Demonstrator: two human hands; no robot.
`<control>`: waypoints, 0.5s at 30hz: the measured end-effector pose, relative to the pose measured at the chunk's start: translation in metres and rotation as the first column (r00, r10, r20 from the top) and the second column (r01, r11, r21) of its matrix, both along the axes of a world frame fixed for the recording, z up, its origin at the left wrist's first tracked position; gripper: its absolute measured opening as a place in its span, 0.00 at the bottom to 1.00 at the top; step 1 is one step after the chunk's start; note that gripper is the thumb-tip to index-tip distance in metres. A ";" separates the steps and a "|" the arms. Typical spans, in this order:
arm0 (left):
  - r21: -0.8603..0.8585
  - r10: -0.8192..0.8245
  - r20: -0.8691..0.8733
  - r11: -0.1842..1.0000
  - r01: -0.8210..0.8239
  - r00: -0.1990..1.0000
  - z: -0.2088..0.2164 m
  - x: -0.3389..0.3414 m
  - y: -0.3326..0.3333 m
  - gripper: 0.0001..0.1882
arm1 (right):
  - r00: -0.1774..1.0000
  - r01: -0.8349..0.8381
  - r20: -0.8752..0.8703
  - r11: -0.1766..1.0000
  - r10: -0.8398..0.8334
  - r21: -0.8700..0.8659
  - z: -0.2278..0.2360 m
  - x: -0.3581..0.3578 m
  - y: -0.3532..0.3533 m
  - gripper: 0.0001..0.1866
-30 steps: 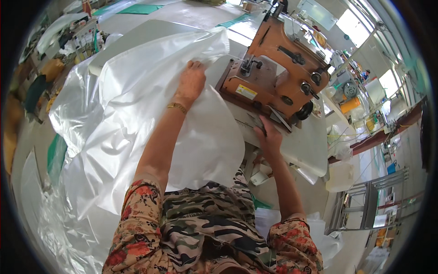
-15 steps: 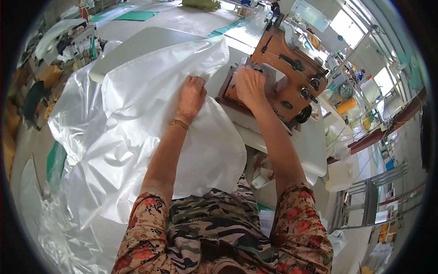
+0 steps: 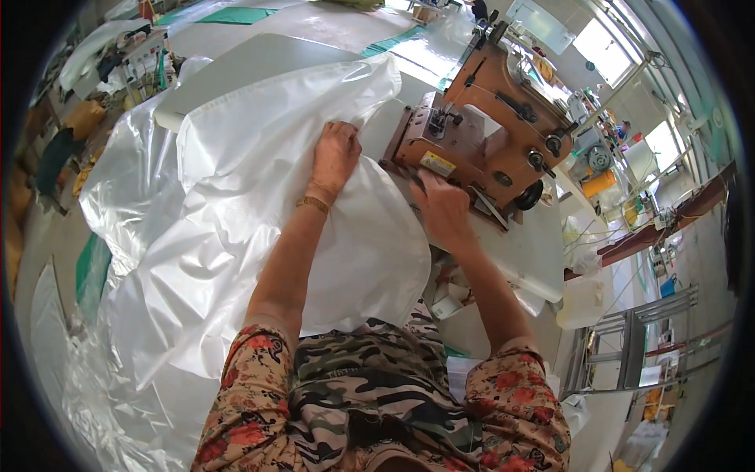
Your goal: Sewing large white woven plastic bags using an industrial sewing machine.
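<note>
A large glossy white plastic sheet [image 3: 236, 204] is spread over the table and hangs over its near edge onto my lap. My left hand [image 3: 336, 157] lies on it with curled fingers, gripping a fold. To the right stands a brown sewing machine [image 3: 511, 110], its needle area uncovered. Just in front of the machine's base, my right hand [image 3: 446, 206] has its fingers closed around something small and dark, too little of which shows to name. The sheet's right edge lies apart from the machine.
The pale tabletop [image 3: 267, 67] reaches behind the sheet. Crumpled clear plastic [image 3: 102, 393] lies on the floor at left. A metal frame [image 3: 629, 346] and a whitish jug [image 3: 580, 305] stand at right. Shelves with tools and an orange container [image 3: 599, 182] are farther back.
My right hand has drawn back from the machine's needle area to the front of its base and closed on a dark item. My left hand stays on the sheet.
</note>
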State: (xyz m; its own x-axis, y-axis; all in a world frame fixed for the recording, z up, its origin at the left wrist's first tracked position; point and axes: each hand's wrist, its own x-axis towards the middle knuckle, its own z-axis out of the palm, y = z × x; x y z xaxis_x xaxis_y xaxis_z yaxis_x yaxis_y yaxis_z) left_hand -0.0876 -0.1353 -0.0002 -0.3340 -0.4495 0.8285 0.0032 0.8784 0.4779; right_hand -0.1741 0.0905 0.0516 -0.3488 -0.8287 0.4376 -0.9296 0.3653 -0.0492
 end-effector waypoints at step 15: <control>-0.139 -0.127 0.132 0.980 0.146 0.983 0.008 0.131 0.104 0.10 | 0.987 0.037 0.162 0.952 0.014 -0.305 -0.014 -0.004 0.069 0.20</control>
State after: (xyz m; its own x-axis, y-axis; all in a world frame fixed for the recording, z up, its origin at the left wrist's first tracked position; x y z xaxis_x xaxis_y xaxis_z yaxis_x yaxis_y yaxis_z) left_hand 0.0434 -0.0314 0.0080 -0.4866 -0.2688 0.8313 0.0775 0.9345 0.3475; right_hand -0.1780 0.1592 0.0372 -0.4441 -0.6590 0.6070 -0.8959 0.3197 -0.3084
